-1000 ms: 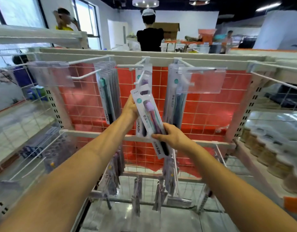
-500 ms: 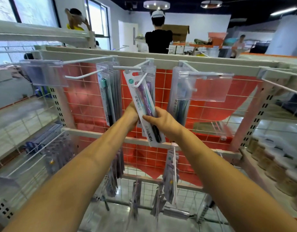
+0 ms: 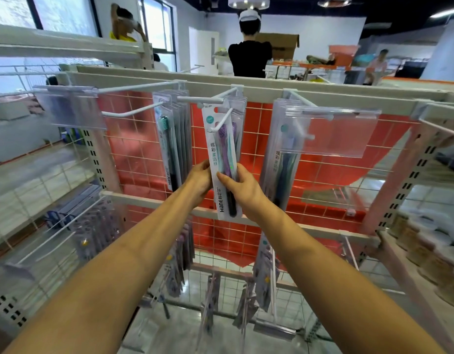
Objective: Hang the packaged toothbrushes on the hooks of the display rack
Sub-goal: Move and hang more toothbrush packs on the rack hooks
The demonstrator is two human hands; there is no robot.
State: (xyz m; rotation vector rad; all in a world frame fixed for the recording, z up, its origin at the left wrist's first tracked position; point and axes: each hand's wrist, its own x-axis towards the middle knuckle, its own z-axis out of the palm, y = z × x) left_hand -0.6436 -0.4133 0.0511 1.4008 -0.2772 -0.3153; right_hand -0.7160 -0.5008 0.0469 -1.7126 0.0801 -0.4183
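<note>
- 1 toothbrush pack (image 3: 222, 159) held upright at the centre hook (image 3: 220, 118) of the display rack (image 3: 246, 86); hook tip lies over pack's upper part, can't tell if it's threaded.
- Left hand (image 3: 200, 178) grips pack's left edge; right hand (image 3: 242, 186) pinches its lower right, thumb on front.
- 3 hanging bunches on top row: left of centre hook (image 3: 173, 139), behind it, right of it (image 3: 279, 159); counts per bunch unclear.
- 2 clear label holders (image 3: 70, 108); right one hides part of right bunch.
- Lower-row packs blurred.

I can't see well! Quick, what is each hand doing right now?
Left hand: fingers grip the toothbrush pack.
Right hand: fingers pinch the same pack lower down.
</note>
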